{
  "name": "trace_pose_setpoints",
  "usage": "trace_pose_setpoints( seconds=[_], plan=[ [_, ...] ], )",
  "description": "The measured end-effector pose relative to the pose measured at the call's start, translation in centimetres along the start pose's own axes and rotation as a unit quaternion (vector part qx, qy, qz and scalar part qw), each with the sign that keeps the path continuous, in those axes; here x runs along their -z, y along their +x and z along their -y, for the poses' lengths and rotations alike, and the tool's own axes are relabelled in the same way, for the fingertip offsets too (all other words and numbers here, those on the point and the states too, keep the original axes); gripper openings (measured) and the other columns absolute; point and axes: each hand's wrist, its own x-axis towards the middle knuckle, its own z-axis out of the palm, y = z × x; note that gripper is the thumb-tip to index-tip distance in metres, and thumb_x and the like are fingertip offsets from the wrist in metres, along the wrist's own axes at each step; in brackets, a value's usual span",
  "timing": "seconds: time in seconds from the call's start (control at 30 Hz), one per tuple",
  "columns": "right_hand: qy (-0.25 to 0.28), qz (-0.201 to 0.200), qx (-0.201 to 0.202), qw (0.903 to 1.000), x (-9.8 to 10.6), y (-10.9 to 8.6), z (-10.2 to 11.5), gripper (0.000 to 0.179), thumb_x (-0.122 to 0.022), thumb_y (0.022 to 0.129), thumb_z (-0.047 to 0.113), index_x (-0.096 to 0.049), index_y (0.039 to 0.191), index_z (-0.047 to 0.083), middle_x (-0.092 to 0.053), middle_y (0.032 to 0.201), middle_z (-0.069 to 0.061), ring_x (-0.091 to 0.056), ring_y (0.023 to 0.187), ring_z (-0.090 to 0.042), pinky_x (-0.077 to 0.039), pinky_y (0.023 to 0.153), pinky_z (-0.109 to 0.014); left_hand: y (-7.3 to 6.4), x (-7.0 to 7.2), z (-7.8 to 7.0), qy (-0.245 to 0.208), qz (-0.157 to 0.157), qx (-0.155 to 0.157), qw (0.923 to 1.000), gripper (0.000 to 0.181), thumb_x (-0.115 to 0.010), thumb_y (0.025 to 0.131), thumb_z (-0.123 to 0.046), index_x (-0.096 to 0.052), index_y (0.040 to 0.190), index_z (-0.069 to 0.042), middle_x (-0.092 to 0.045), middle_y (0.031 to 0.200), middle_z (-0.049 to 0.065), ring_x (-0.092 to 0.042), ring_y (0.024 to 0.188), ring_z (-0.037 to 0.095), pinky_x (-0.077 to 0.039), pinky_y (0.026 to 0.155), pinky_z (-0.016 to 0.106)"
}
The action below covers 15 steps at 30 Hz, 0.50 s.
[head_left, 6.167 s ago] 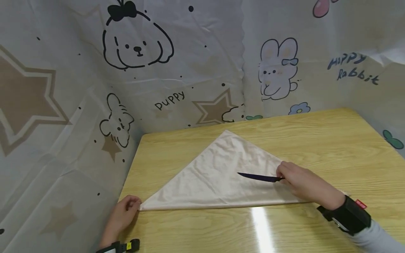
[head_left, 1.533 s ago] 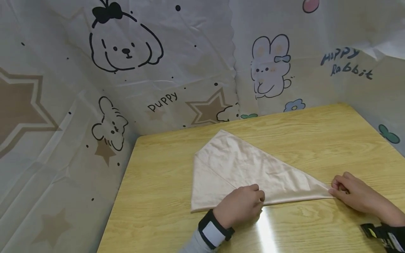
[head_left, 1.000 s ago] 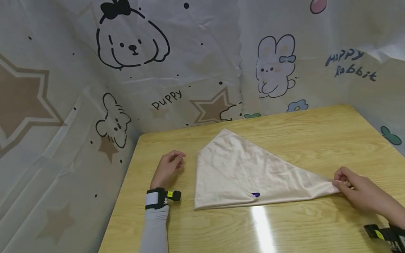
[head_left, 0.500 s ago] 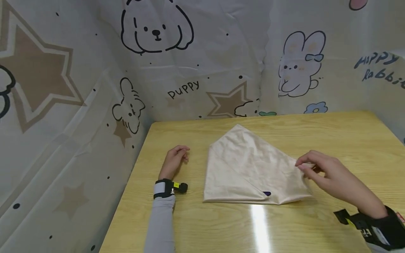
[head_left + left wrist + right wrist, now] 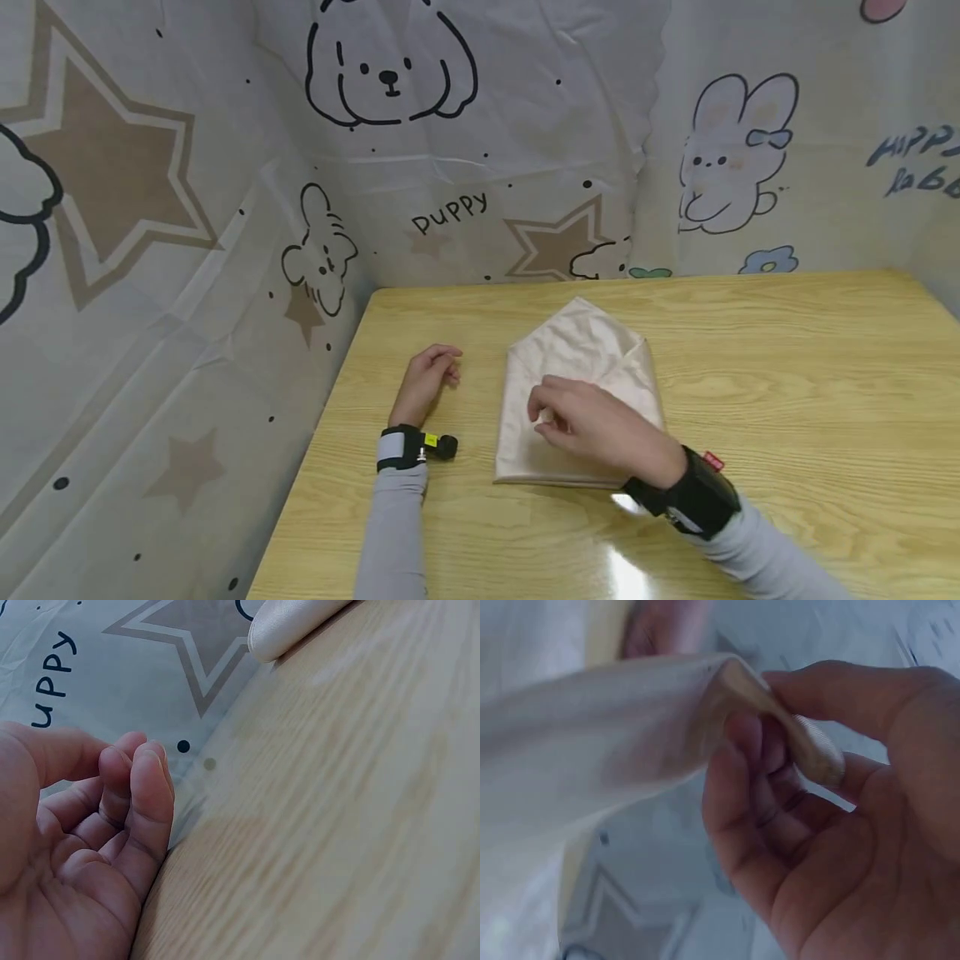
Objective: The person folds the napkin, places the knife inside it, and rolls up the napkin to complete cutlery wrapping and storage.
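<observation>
A cream satin cloth [image 5: 521,400] lies folded on the table, its left and lower edges straight and its pointed top facing the wall. My right hand [image 5: 600,425] is over the middle of it, pinching the cloth's right-hand corner, which is drawn leftward. In the right wrist view, cloth [image 5: 592,742] stretches away from thumb and fingers, its tip curled between them. My left hand [image 5: 423,385] rests on the table left of the cloth, fingers loosely bent and holding nothing. No part of the knife shows; the folded cloth and right hand cover where its dark end was.
The wood-grain table [image 5: 787,400] reaches back to a wall sheet [image 5: 510,100] printed with cartoon animals and stars. Another stretch of this sheet stands along the left edge. Both wrists wear black straps with small devices.
My right hand has carried the cloth's right corner leftward over the middle, covering the dark knife end. My left hand earlier folded the left corner inward, let go and moved left; it now stays put.
</observation>
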Motion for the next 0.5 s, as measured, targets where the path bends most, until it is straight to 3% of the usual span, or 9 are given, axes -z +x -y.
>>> trace_pose_setpoints(
  seconds=[0.13,0.27,0.37,0.5],
  plan=[
    [-0.078,0.034,0.021,0.9961,-4.6,1.2,1.2,0.012,-0.069,0.083,0.011,-0.063,0.091,0.017,-0.055,0.082,0.007,-0.048,0.063,-0.005,-0.044,0.052,-0.023,-0.2,-0.3,0.0,0.005,0.002,0.001,1.0,0.027,-0.051,0.099,-0.014,-0.065,0.113,0.004,-0.063,0.089,0.021,-0.061,0.073,0.019,-0.054,0.06,0.022],
    [-0.13,0.048,0.042,0.9895,-7.9,1.5,1.7,0.015,-0.071,0.083,0.012,-0.06,0.093,0.015,-0.053,0.078,0.005,-0.049,0.062,-0.008,-0.042,0.048,-0.024,-0.3,-0.5,-0.2,0.004,0.007,0.004,1.0,0.027,-0.05,0.1,-0.014,-0.064,0.113,0.005,-0.062,0.088,0.02,-0.061,0.073,0.019,-0.054,0.061,0.022],
    [-0.137,0.04,0.066,0.9876,-9.1,1.4,1.7,0.018,-0.071,0.084,0.014,-0.06,0.098,0.015,-0.055,0.08,0.003,-0.053,0.067,-0.011,-0.046,0.051,-0.026,-0.3,-0.5,-0.4,0.005,0.008,0.004,0.9999,0.027,-0.05,0.1,-0.014,-0.065,0.112,0.004,-0.061,0.088,0.021,-0.06,0.072,0.019,-0.053,0.06,0.022],
    [-0.103,0.036,0.075,0.9913,-8.9,0.6,1.1,0.027,-0.07,0.087,0.019,-0.061,0.112,0.015,-0.057,0.088,0.002,-0.054,0.076,-0.013,-0.049,0.059,-0.029,-0.3,-0.3,-0.6,0.027,0.012,0.005,0.9996,0.025,-0.051,0.099,-0.013,-0.065,0.112,0.003,-0.061,0.085,0.02,-0.059,0.07,0.02,-0.052,0.059,0.023]
  ],
)
